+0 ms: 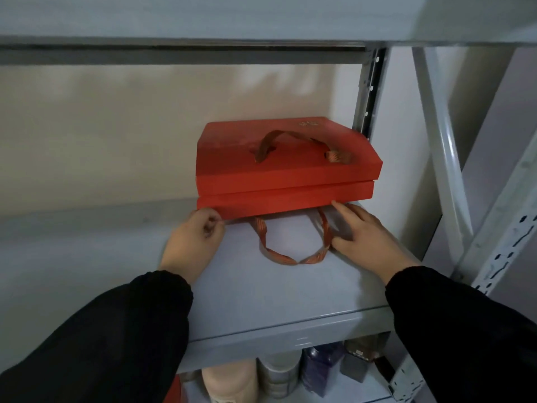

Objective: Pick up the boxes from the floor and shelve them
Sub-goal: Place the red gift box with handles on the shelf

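Observation:
Two flat red boxes are stacked at the back right of a grey metal shelf (pixel 279 289). The upper box (pixel 279 167) has a ribbon handle on its lid. The lower box (pixel 284 199) has its ribbon handle (pixel 290 254) lying forward on the shelf. My left hand (pixel 191 242) is at the lower box's front left corner, fingers curled and touching its edge. My right hand (pixel 369 231) lies at the front right corner, index finger on the box edge, thumb beside the ribbon. Neither hand clearly grips anything.
A shelf board (pixel 180 50) runs overhead. Perforated uprights (pixel 369 91) and a diagonal brace (pixel 438 141) stand on the right. On the shelf below are several jars and containers (pixel 279 376). The left part of the shelf surface is bare up to the wall.

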Demonstrator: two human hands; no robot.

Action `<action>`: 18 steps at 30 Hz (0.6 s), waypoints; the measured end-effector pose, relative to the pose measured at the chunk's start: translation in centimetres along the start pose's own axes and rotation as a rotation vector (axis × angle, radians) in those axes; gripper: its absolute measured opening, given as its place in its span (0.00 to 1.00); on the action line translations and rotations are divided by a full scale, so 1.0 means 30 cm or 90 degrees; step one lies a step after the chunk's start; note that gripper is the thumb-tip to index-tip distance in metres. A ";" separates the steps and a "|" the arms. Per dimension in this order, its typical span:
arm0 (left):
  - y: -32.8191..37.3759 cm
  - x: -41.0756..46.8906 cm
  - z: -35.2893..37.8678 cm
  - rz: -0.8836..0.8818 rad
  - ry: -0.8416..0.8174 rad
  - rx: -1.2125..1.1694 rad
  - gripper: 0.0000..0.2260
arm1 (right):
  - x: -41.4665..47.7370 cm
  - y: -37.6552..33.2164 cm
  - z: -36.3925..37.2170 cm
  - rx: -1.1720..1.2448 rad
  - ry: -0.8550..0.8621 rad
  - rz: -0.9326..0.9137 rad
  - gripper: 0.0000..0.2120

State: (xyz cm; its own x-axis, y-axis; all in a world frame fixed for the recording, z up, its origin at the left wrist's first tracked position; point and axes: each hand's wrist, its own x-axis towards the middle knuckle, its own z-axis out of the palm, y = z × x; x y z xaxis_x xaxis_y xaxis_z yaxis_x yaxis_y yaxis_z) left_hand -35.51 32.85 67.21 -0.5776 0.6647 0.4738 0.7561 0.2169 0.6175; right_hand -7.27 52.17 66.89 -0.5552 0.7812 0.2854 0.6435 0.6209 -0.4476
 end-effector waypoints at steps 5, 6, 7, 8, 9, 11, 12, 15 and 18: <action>-0.031 0.003 0.022 0.140 0.055 0.122 0.13 | -0.004 -0.009 0.000 -0.010 -0.002 0.019 0.40; -0.033 -0.001 0.030 0.164 0.080 0.163 0.14 | -0.008 -0.011 0.000 -0.011 0.000 0.026 0.40; -0.035 -0.004 0.038 0.177 0.095 0.194 0.16 | -0.011 -0.013 -0.001 -0.013 0.002 0.033 0.40; -0.031 -0.006 0.043 0.186 0.104 0.214 0.17 | -0.014 -0.014 0.000 -0.015 0.004 0.040 0.40; -0.027 -0.007 0.048 0.194 0.110 0.223 0.18 | -0.014 -0.014 -0.001 -0.017 0.004 0.045 0.40; -0.026 -0.004 0.054 0.208 0.114 0.231 0.20 | -0.013 -0.016 -0.003 -0.020 -0.004 0.055 0.40; -0.025 -0.003 0.056 0.213 0.115 0.235 0.21 | -0.012 -0.016 -0.003 -0.020 -0.009 0.059 0.40; -0.021 0.001 0.056 0.221 0.112 0.246 0.23 | -0.011 -0.018 -0.004 -0.016 -0.011 0.063 0.41; -0.019 -0.002 0.053 0.228 0.102 0.254 0.23 | -0.012 -0.022 -0.007 -0.014 -0.023 0.068 0.41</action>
State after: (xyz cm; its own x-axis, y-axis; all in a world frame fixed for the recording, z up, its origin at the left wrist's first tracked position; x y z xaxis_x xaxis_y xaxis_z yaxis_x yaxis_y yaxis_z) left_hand -35.41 33.83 65.84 -0.2799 0.6363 0.7189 0.9534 0.2723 0.1302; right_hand -7.39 51.49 67.25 -0.5010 0.8404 0.2066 0.7115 0.5359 -0.4546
